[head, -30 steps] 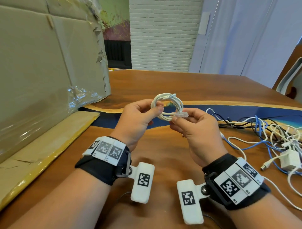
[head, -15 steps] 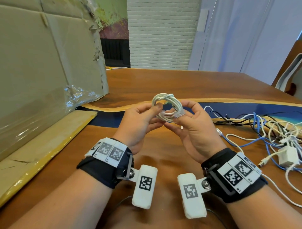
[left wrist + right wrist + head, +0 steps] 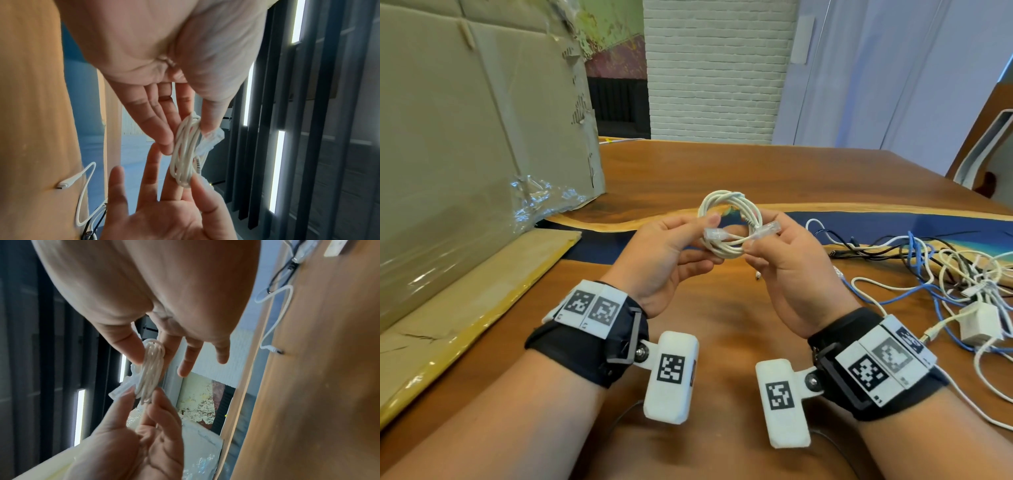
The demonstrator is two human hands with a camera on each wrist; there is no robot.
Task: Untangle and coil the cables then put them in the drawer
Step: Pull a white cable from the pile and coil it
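A small coil of white cable (image 3: 726,222) with clear plugs at its ends is held above the wooden table (image 3: 722,171), between both hands. My left hand (image 3: 705,240) pinches the coil's left side, its thumb over one clear plug (image 3: 717,234). The coil's right side is pinched by my right hand (image 3: 758,236), where the other plug (image 3: 768,229) sticks out. In the left wrist view the thumb and fingers (image 3: 164,126) squeeze the coil (image 3: 185,154). The right wrist view shows the coil (image 3: 151,369) between thumb and forefinger. No drawer is in view.
A tangle of white, blue and black cables (image 3: 945,270) with a white charger block (image 3: 981,323) lies on the table to the right. A large cardboard box (image 3: 465,137) stands at the left, its flap (image 3: 465,308) flat on the table.
The right hand has shifted its grip from the front plug to the coil's right side. The coil has turned a little, and both clear plugs now show across it.
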